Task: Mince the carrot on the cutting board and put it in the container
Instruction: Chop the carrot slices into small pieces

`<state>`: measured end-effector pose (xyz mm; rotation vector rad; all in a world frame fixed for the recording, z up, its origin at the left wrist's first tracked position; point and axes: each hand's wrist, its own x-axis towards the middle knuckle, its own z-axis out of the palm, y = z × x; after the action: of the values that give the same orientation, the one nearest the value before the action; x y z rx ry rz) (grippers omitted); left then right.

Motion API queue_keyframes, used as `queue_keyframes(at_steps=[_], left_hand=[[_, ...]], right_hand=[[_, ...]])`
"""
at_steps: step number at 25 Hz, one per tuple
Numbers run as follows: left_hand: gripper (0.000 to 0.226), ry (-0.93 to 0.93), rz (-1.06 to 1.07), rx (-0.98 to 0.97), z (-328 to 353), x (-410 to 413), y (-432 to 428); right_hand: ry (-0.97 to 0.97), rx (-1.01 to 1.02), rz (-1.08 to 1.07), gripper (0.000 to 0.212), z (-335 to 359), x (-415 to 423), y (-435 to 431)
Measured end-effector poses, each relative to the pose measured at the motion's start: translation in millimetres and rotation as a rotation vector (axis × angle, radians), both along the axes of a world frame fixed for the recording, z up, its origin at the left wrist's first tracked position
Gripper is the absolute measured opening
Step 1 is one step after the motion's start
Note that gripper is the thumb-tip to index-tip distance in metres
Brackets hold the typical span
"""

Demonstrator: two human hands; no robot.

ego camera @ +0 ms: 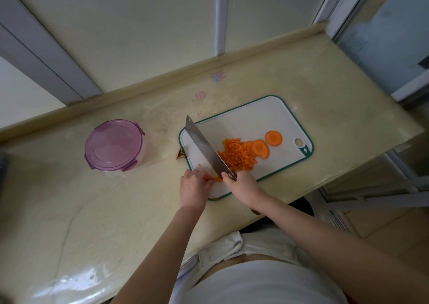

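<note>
Just one camera, worn on my head, wide-angle. It looks forward and steeply down over the counter (97,210) from close above; the board (255,120) sits mid-frame, the window (162,25) fills the top, my torso (255,285) the bottom.

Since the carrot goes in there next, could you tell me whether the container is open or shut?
Shut: the purple lid sits flat on the container, covering its mouth.
</note>
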<state>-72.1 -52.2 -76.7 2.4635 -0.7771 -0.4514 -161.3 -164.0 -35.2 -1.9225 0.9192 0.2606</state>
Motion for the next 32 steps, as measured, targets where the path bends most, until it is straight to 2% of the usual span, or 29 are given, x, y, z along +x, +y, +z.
queue_keyframes(at_steps=[5, 10, 14, 22, 32], left_hand=[[0.010, 0.025, 0.006, -0.037, 2.7, -1.2, 0.4], [0.009, 0.037, 0.066, -0.096, -0.8, -3.5, -1.0], [0.003, -0.007, 0.031, -0.065, -3.3, -3.4, -2.1], [0.010, -0.046, 0.000, -0.058, -1.1, -2.1, -3.0], [0.003, -0.059, 0.008, -0.037, -1.3, -3.1, -3.0]], right_hand=[[-0.017, -0.048, -0.013, 0.046, 6.2, -1.3, -3.2], [0.023, -0.005, -0.039, 0.035, 10.2, -8.5, -7.4], [0.080, -0.019, 0.015, 0.039, 10.0, -12.7, -2.7], [0.127, -0.073, 0.043, 0.049, 0.7, -9.0, 10.6], [0.072, -0.038, 0.027, 0.049, 0.3, -5.7, 0.7]])
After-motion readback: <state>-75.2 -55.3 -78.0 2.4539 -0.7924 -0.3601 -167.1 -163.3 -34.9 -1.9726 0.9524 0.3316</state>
